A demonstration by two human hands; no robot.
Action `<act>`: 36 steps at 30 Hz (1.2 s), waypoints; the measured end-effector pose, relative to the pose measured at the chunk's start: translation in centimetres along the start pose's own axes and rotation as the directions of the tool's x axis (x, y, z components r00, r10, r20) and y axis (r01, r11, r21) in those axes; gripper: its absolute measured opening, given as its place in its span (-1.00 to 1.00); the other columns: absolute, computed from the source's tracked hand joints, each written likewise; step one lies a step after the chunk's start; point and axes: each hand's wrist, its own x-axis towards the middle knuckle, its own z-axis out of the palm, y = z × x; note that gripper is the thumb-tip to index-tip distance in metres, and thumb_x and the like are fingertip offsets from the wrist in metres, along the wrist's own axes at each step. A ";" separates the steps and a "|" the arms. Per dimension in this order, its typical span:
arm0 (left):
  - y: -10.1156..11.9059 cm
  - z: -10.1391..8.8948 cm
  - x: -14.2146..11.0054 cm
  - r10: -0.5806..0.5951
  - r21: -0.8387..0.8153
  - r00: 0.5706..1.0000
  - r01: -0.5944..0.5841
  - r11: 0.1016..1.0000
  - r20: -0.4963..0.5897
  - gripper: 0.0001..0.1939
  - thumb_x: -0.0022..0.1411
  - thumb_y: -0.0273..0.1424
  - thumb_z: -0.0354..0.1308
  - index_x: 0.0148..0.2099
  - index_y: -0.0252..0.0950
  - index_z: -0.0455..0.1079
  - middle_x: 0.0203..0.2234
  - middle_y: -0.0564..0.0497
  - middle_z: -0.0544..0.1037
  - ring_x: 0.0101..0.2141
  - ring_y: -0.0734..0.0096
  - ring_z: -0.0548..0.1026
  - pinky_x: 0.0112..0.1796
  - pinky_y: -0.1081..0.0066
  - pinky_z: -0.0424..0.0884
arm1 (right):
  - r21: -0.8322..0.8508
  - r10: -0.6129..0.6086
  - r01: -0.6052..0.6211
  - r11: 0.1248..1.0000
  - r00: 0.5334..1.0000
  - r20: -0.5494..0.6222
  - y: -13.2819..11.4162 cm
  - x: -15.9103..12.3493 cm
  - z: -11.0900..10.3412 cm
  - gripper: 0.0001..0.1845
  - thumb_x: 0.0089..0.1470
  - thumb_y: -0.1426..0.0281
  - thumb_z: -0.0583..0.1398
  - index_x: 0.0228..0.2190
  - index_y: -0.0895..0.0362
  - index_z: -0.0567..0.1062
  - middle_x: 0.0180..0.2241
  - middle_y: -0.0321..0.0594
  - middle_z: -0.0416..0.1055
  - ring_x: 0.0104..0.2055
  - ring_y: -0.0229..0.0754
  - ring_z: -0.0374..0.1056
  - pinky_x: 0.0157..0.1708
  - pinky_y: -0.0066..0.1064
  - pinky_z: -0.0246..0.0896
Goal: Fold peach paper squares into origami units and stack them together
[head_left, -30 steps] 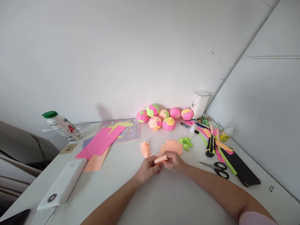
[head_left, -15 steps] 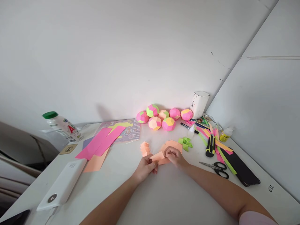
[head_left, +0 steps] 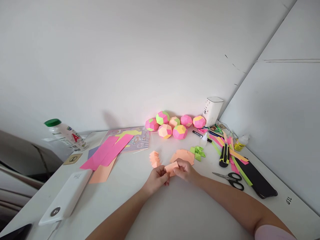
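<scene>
A small piece of peach paper [head_left: 171,167] is pinched between my two hands above the desk. My left hand [head_left: 156,178] grips its left end, and my right hand [head_left: 185,170] holds its right end between thumb and fingers. Just behind, flat peach paper pieces [head_left: 183,155] lie on the desk, partly covered by my right hand. Folded peach units [head_left: 154,159] form a short row behind my left hand. Folded green units [head_left: 198,153] sit in a small pile beyond my right hand.
Several coloured paper balls [head_left: 172,126] line the wall. Scissors [head_left: 231,179], a cutter knife [head_left: 224,155], paper strips [head_left: 240,155] and a black case [head_left: 260,182] lie at right. Pink sheets [head_left: 107,151], a bottle [head_left: 66,135] and a white box-shaped device [head_left: 67,196] are at left.
My right hand has shifted slightly left and down along the paper, with its fingers now on the right end. My left hand stays nearly in place.
</scene>
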 end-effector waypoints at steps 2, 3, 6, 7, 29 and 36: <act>0.0 0.0 0.0 0.009 -0.024 1.000 -0.009 1.000 -0.009 -0.79 0.06 -0.34 0.14 -0.49 -0.26 0.16 -0.72 0.14 0.40 -0.65 0.50 0.36 -0.56 0.48 0.25 | -0.012 -0.004 0.003 1.000 0.999 -0.032 0.1 0.0 -0.1 -0.70 0.00 0.33 0.15 -0.65 0.14 0.20 -0.55 -0.38 0.06 -0.50 -0.30 0.05 -0.46 -0.44 0.07; 0.0 0.0 0.0 0.017 -0.033 1.000 -0.017 0.999 -0.014 -0.79 0.07 -0.35 0.14 -0.49 -0.26 0.16 -0.71 0.13 0.40 -0.65 0.50 0.36 -0.57 0.48 0.25 | -0.006 -0.004 0.004 1.000 0.999 -0.037 0.2 0.0 -0.1 -0.70 0.01 0.32 0.14 -0.64 0.14 0.19 -0.55 -0.37 0.07 -0.50 -0.30 0.06 -0.46 -0.44 0.07; 0.2 0.0 -0.1 0.054 -0.070 0.998 -0.056 0.996 -0.029 -0.80 0.10 -0.31 0.13 -0.43 -0.27 0.18 -0.63 0.09 0.46 -0.60 0.47 0.42 -0.57 0.49 0.26 | 0.045 0.027 -0.025 0.999 0.999 -0.034 0.0 0.0 -0.2 -0.73 0.03 0.28 0.14 -0.59 0.14 0.26 -0.54 -0.35 0.14 -0.48 -0.27 0.14 -0.44 -0.41 0.12; 0.3 0.1 -0.1 0.065 -0.084 0.997 -0.067 0.994 -0.032 -0.79 0.11 -0.29 0.14 -0.40 -0.26 0.17 -0.60 0.07 0.48 -0.57 0.45 0.44 -0.57 0.49 0.27 | 0.069 0.030 -0.028 0.997 0.999 -0.027 -0.1 0.0 -0.2 -0.74 0.03 0.27 0.15 -0.58 0.15 0.28 -0.53 -0.34 0.17 -0.46 -0.26 0.17 -0.42 -0.40 0.15; 0.1 0.1 0.4 0.060 -0.205 0.994 -0.077 0.976 -0.087 -0.71 0.10 -0.24 0.20 -0.30 -0.25 0.16 -0.60 0.16 0.43 -0.65 0.57 0.36 -0.59 0.52 0.25 | -0.073 -0.349 0.344 0.936 0.934 -0.082 0.3 0.0 0.2 -0.76 -0.04 0.54 0.10 -0.27 0.09 0.34 -0.16 -0.09 0.20 -0.16 -0.12 0.22 -0.38 -0.37 0.23; 0.2 -0.2 0.3 0.040 -0.146 0.999 -0.040 0.988 -0.001 -0.57 0.10 -0.21 0.19 -0.04 -0.33 0.27 -0.55 0.12 0.42 -0.60 0.54 0.37 -0.53 0.46 0.26 | -0.079 -0.262 0.255 0.964 0.960 -0.097 1.2 0.3 0.1 -0.79 0.04 0.43 0.13 -0.21 0.06 0.38 -0.06 -0.07 0.16 -0.04 -0.08 0.21 -0.30 -0.34 0.30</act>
